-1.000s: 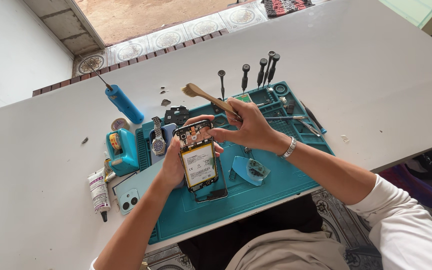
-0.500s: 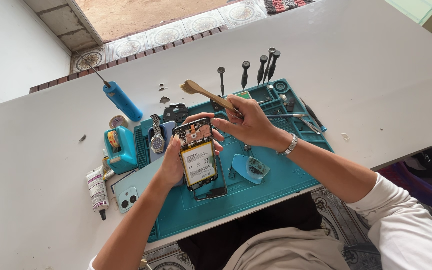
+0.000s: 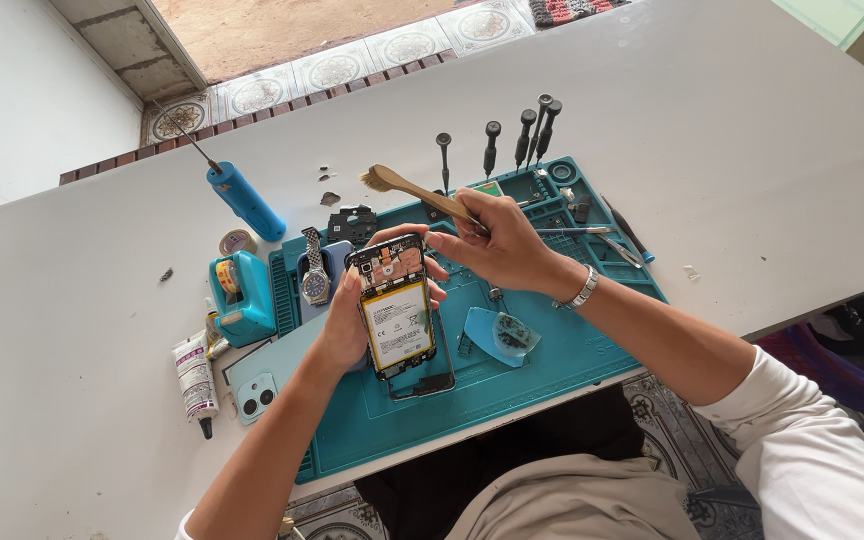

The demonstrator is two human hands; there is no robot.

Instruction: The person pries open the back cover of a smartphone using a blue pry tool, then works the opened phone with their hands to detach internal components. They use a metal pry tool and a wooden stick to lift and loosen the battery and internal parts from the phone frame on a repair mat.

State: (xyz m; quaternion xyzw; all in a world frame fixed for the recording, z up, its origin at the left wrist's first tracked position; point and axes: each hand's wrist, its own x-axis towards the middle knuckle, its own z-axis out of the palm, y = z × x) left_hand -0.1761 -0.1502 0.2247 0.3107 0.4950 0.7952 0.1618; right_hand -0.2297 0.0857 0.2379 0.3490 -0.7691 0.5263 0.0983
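Note:
My left hand (image 3: 344,325) grips an opened phone (image 3: 395,305) upright above a teal work mat (image 3: 542,365), its battery and circuit board facing me. My right hand (image 3: 497,240) holds a wooden-handled brush (image 3: 414,187), bristles pointing up and left, with its fingertips touching the phone's top right corner. A metal bracelet sits on my right wrist. Under the phone a dark frame piece (image 3: 430,378) lies on the mat.
Several black screwdrivers (image 3: 524,135) stand along the mat's far edge. A blue electric tool (image 3: 244,200), wristwatch (image 3: 314,280), teal tape dispenser (image 3: 242,295), glue tube (image 3: 195,375), pale phone back cover (image 3: 252,385), blue pick (image 3: 497,335) and tweezers (image 3: 592,232) lie around.
The phone has stayed in my left hand. My right hand with the brush has held close to the phone's top edge, shifting only slightly.

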